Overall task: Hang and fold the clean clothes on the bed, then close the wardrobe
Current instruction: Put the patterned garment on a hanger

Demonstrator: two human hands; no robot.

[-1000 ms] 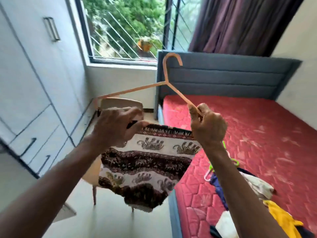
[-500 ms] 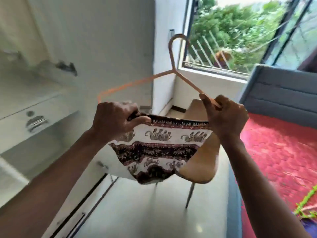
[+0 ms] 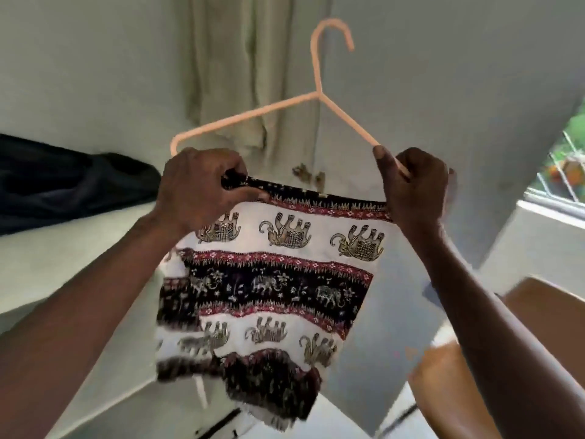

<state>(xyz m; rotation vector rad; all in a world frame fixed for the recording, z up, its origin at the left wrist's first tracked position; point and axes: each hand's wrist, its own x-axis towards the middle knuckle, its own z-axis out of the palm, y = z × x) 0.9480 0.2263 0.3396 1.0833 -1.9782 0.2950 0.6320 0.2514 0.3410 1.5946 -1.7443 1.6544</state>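
Both hands are raised in the middle of the frame, each closed in a fist on one end of the hanger and the cloth draped over it. The left hand [image 3: 202,188] sits centre left, fingers curled down and thumb pressed across, pinching the dark top hem of the cloth [image 3: 272,280] against the hanger's lower left corner. The right hand [image 3: 414,185] sits centre right, fingers wrapped tight, thumb pointing up along the hanger's sloping right arm, with the cloth's top right corner caught under the fist.

The hanger [image 3: 316,93] is pale peach; its hook stands at the top centre of the frame, curling to the right, and its two arms slope down into the hands. The cloth hangs between and below the hands, reaching to the lower centre, patterned with rows of elephants on white bands and dark and red bands between.

Behind, at upper centre, pale fabric [image 3: 253,74] hangs. A dark bundle [image 3: 63,182] lies at the left edge. A brown chair [image 3: 449,384] shows at lower right.
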